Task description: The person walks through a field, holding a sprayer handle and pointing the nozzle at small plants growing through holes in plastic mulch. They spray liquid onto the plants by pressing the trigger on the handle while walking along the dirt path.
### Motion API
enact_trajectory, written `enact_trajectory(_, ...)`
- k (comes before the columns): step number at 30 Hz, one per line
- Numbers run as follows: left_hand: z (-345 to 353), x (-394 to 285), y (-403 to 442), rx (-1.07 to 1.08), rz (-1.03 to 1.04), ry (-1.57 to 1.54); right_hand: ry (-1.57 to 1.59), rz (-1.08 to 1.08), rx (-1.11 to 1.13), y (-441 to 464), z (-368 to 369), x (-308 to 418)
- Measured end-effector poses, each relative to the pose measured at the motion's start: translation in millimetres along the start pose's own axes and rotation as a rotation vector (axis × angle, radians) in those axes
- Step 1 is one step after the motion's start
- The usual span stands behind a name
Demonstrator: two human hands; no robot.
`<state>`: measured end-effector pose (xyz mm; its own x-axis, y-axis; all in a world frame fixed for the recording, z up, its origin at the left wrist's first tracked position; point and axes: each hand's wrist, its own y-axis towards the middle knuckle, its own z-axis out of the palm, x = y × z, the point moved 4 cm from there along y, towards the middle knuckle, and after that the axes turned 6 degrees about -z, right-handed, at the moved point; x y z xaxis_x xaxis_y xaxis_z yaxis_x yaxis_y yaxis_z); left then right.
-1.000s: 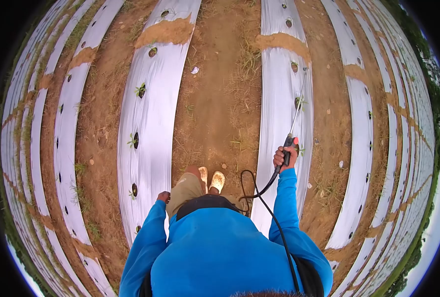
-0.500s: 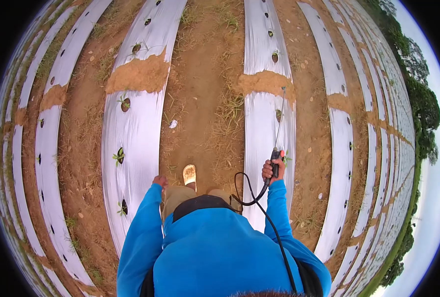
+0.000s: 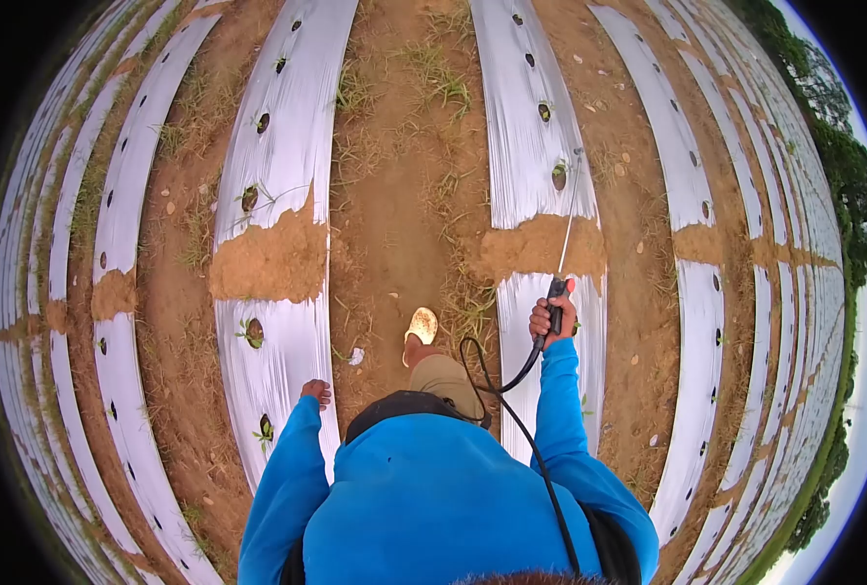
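My right hand (image 3: 554, 320) is wrapped round the black handle of a spray wand (image 3: 566, 234), beside its red part. The thin metal tube points forward over the right plastic-covered bed (image 3: 526, 127), its tip just right of a planting hole with a seedling (image 3: 559, 175). A black hose (image 3: 523, 429) loops from the handle back past my right arm. My left hand (image 3: 316, 392) hangs low beside the left bed (image 3: 292, 146), away from the wand; its fingers look loosely curled, and whether they hold anything is unclear.
Between the beds runs a dirt path (image 3: 399, 224) with grass tufts and a white scrap (image 3: 356, 356). One light clog (image 3: 421, 324) shows on it. Brown soil mounds (image 3: 272, 261) cross the beds. More covered rows lie on both sides, with trees (image 3: 843, 166) at the far right.
The ground has shifted down the view as I move forward along the path. The soil mounds are nearer, a clog is farther ahead, and the wand stays in my right hand.
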<state>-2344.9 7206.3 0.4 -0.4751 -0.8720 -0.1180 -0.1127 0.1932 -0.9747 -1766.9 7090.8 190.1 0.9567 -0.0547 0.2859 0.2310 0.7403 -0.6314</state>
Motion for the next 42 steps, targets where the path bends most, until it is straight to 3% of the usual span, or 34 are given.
enact_trajectory(4,8,-68,6,-0.038,-0.116,0.029,0.071,0.046,0.062,82,57,59)
enact_trajectory(6,8,-122,35,-0.026,0.321,0.443,0.059,0.028,0.055,117,88,84)
enact_trajectory(7,8,-156,33,-0.021,0.434,0.554,0.047,0.004,0.056,136,104,97)
enact_trajectory(9,10,-221,41,0.007,0.463,0.408,0.022,0.011,0.071,175,132,119)
enact_trajectory(11,20,-297,11,0.031,0.19,0.013,0.009,0.04,0.056,218,148,136)
enact_trajectory(12,24,-333,21,0.038,0.113,0.032,0.005,0.023,0.04,239,157,144)
enact_trajectory(15,38,-434,62,0.173,0.078,-0.224,-0.019,0.05,-0.004,307,185,166)
enact_trajectory(19,66,-584,105,0.218,0.042,-0.256,-0.029,0.066,-0.062,388,240,197)
enact_trajectory(21,71,-631,107,0.177,-0.069,0.005,0.02,0.054,-0.069,412,267,213)
enact_trajectory(22,75,-672,108,0.244,0.14,0.135,-0.001,0.06,-0.047,434,289,233)
enact_trajectory(23,84,-700,109,0.254,0.133,0.134,-0.001,0.073,-0.039,445,305,244)
enact_trajectory(25,80,-799,78,0.183,0.364,-0.045,0.048,0.035,-0.032,469,349,269)
enact_trajectory(27,85,-890,55,0.317,0.314,-0.151,0.067,0.025,0.001,502,391,295)
enact_trajectory(33,81,-1074,81,0.2,0.472,-0.067,0.041,-0.006,-0.024,648,459,361)
enact_trajectory(34,81,-1092,96,0.19,0.332,-0.091,0.036,-0.019,-0.04,676,470,374)
enact_trajectory(39,70,-1137,130,0.063,0.083,-0.066,0.017,0.02,-0.078,815,521,433)
enact_trajectory(42,71,-1173,100,0.04,-0.076,0.01,0.092,0.031,-0.041,873,571,480)
